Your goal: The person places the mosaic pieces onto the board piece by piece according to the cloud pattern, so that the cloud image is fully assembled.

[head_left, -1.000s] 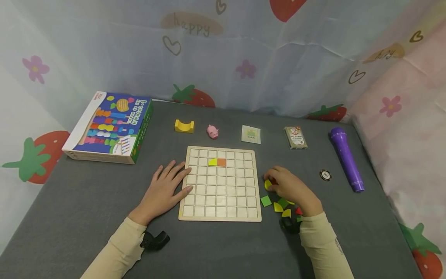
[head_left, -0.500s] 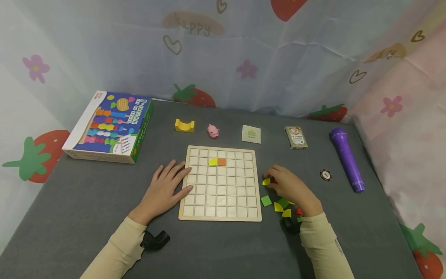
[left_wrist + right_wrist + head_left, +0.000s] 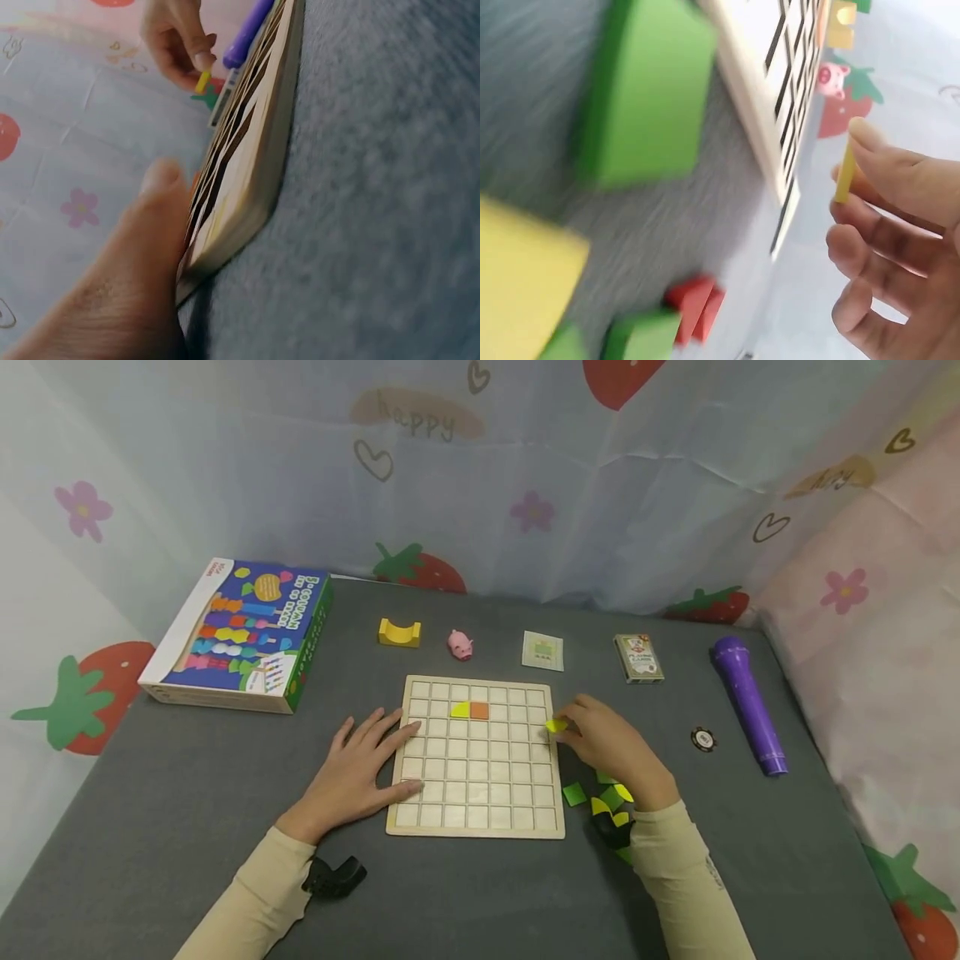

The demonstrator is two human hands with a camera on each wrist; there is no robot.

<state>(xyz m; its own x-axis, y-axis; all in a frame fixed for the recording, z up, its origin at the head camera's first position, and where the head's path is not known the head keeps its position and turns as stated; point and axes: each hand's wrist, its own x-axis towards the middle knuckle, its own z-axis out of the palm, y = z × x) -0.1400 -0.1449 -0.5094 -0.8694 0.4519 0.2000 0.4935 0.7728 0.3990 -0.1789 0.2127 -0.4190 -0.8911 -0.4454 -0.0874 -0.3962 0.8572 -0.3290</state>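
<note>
A wooden grid board [image 3: 477, 793] lies in the middle of the table. In its second row sit a yellow quarter-round tile [image 3: 460, 710] and, right beside it, an orange square tile [image 3: 479, 711]. My left hand [image 3: 352, 777] rests flat with spread fingers on the board's left edge. At the board's right edge, my right hand [image 3: 611, 739] pinches a yellow tile [image 3: 845, 174] between thumb and fingers, raised above the table. Below that hand lies a loose pile with green tiles [image 3: 574, 794], yellow tiles and, in the right wrist view, red tiles [image 3: 695, 307]; my wrist partly covers it.
Behind the board stand a yellow arched block [image 3: 399, 633], a pink pig figure [image 3: 461, 645], a small printed card [image 3: 542, 651] and a playing-card box [image 3: 639, 658]. A game box [image 3: 240, 635] is at back left. A chip [image 3: 703, 739] and purple tube [image 3: 750, 706] lie right.
My right hand has lifted the yellow tile from the pile and carried it up and left to the board's right edge. My left hand stays on the board with barely any shift.
</note>
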